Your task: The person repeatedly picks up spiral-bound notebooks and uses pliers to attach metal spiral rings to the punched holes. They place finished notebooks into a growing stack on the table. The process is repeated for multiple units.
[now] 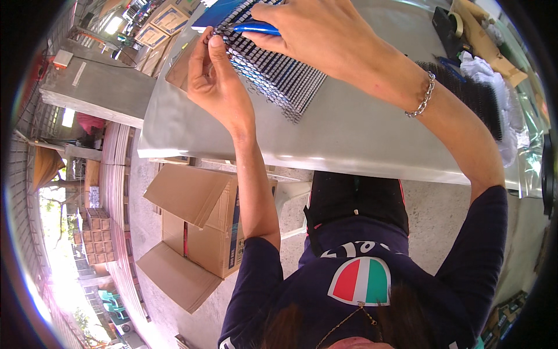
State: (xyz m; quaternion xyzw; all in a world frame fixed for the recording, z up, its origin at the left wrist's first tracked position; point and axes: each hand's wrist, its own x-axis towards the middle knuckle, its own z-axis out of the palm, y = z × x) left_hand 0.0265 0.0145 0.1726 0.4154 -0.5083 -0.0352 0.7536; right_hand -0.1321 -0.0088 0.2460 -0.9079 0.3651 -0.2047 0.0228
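A stack of spiral-bound books, with dense rows of dark wire coils along the side, lies on the table at the upper middle. My left hand is closed in a pinch at the stack's left corner, thumb and finger on a coil end. From the right, my right hand reaches over the stack, its fingers wrapped round blue-handled pliers. Their tip meets the coil beside my left fingertips; the jaws are too small to make out. Loose wire ends stick out along the stack's lower left edge.
The grey table has its near edge just before my body. Dark coils, white plastic wrap and a tape dispenser sit on the right. An open cardboard box stands on the floor below left.
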